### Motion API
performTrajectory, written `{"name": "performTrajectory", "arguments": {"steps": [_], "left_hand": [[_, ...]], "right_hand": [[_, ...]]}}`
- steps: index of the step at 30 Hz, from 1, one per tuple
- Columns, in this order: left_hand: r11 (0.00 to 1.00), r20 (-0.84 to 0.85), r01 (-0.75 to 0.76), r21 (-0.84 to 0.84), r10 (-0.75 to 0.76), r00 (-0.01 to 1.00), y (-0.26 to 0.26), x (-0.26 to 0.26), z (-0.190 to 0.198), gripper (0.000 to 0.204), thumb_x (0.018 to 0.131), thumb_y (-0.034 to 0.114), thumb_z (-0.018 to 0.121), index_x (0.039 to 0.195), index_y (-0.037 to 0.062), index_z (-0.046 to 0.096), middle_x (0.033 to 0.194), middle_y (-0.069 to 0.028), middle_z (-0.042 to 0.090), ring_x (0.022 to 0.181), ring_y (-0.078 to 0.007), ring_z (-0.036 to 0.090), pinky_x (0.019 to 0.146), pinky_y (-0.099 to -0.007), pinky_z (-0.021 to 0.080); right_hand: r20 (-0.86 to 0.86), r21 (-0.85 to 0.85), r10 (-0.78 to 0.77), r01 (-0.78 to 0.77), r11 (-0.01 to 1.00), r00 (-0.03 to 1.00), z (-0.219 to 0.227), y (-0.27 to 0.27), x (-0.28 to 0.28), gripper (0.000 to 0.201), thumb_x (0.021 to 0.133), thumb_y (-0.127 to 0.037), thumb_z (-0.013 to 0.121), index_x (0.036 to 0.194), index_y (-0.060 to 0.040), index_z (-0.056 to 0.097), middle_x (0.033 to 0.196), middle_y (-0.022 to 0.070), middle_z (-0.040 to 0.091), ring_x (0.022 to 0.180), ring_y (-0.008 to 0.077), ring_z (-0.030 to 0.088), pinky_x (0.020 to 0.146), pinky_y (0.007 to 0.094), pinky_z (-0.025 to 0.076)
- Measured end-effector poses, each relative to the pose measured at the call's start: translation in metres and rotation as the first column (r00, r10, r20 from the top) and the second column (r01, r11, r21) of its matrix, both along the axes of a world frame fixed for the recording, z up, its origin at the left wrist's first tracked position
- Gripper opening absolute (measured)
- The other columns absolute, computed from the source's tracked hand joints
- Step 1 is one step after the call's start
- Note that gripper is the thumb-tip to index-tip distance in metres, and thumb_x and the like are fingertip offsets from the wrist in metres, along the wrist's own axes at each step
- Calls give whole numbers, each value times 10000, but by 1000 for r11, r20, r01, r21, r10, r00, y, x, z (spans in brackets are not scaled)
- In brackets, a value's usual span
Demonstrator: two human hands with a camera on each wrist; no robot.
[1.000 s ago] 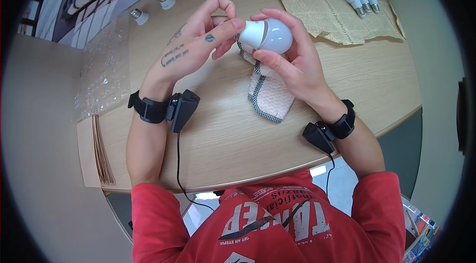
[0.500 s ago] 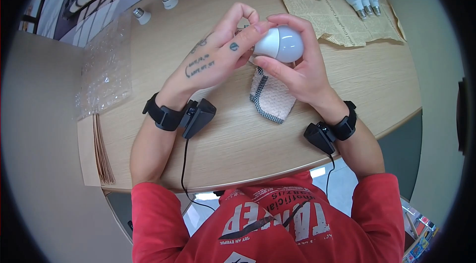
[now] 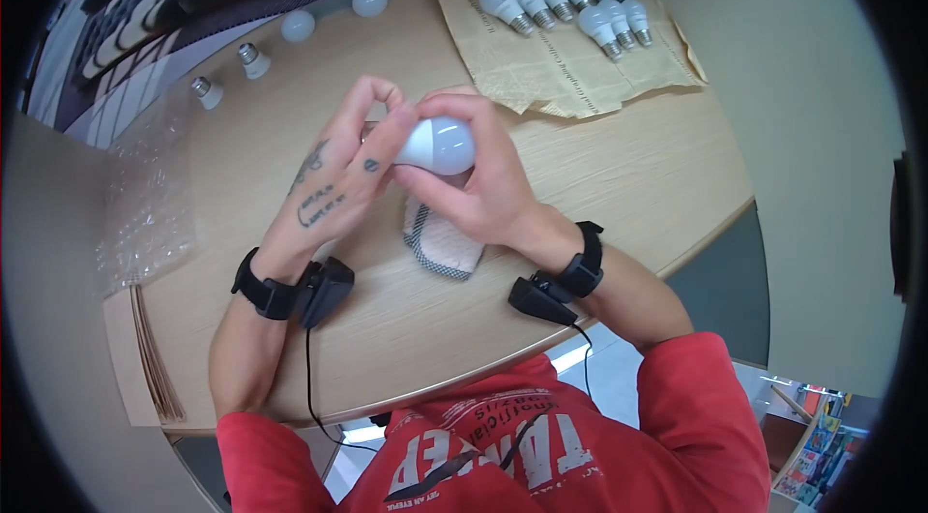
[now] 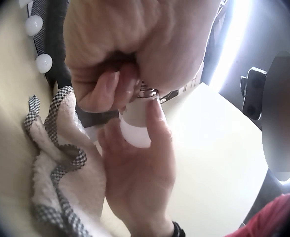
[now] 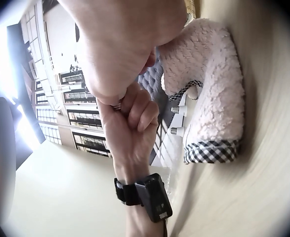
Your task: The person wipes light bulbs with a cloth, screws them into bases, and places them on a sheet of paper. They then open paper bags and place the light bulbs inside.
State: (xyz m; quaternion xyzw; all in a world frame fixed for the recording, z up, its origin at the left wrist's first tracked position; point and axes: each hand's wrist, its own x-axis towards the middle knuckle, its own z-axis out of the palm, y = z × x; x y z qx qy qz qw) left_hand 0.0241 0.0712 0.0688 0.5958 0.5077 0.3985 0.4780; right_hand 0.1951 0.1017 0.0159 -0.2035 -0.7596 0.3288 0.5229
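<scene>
A white light bulb [image 3: 449, 146] is held sideways between both hands, its dome toward the right. My right hand [image 3: 493, 184] grips it round the dome and body, thumb below and fingers above. At its other end, the left hand [image 3: 338, 175] has its fingers curled about the metal screw base [image 4: 147, 92], largely covering it in the head view. The body and dome meet without a visible gap. Under the hands is a pale pink fluffy cloth [image 3: 445, 240] with checked edging, partly hidden by the right hand.
Two loose domes [image 3: 369, 0] and two bulb bases [image 3: 253, 61] line the table's far left edge. Several bulbs [image 3: 503, 5] lie on printed brown paper [image 3: 570, 78] at the back right. Clear plastic [image 3: 145, 213] and folded brown paper [image 3: 145, 358] are at left.
The gap between dome and body seen a second ago has closed. The left hand has come closer to the right hand. The head view has shifted, moving the scene left and down.
</scene>
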Motion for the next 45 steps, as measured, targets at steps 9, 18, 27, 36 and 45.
{"name": "performTrajectory", "arguments": {"steps": [9,18,27,36,45], "left_hand": [[990,209,135,-46,-123,970,6,10,-12,303,1052,377,449,1159,96,416,689,13,492,578,-62,428,554,-228,364],[991,91,-9,-132,21,996,27,-20,-57,291,1018,376,527,1087,94,503,614,41,480,555,-59,452,532,-229,377],[989,99,26,-145,-12,995,29,-24,-58,238,1003,317,558,1063,90,520,603,49,487,510,-61,452,507,-222,374],[989,76,36,-141,-25,997,28,-22,-55,198,1004,276,563,1052,89,521,604,46,481,509,-52,436,492,-224,354],[986,75,34,-165,-22,997,28,-22,-55,168,1006,235,558,1065,84,516,627,46,477,525,-46,416,494,-213,352]], "right_hand": [[-288,-458,-15,-124,880,957,20,8,14,747,804,-63,781,1389,-37,317,1134,109,545,973,160,622,812,278,523],[171,-135,-558,580,803,812,43,100,99,656,783,-180,819,1288,33,459,1009,157,683,908,212,685,760,338,553],[725,288,-629,706,647,281,16,124,138,615,771,-312,816,1251,-6,585,978,267,689,926,405,675,811,472,527],[529,383,-739,661,646,416,-5,136,146,484,803,-157,773,1235,-42,585,1164,180,592,1043,409,609,885,451,507],[253,485,-768,610,627,588,68,99,101,349,814,-96,762,1140,-66,640,1011,83,615,662,156,548,645,301,481]]}}
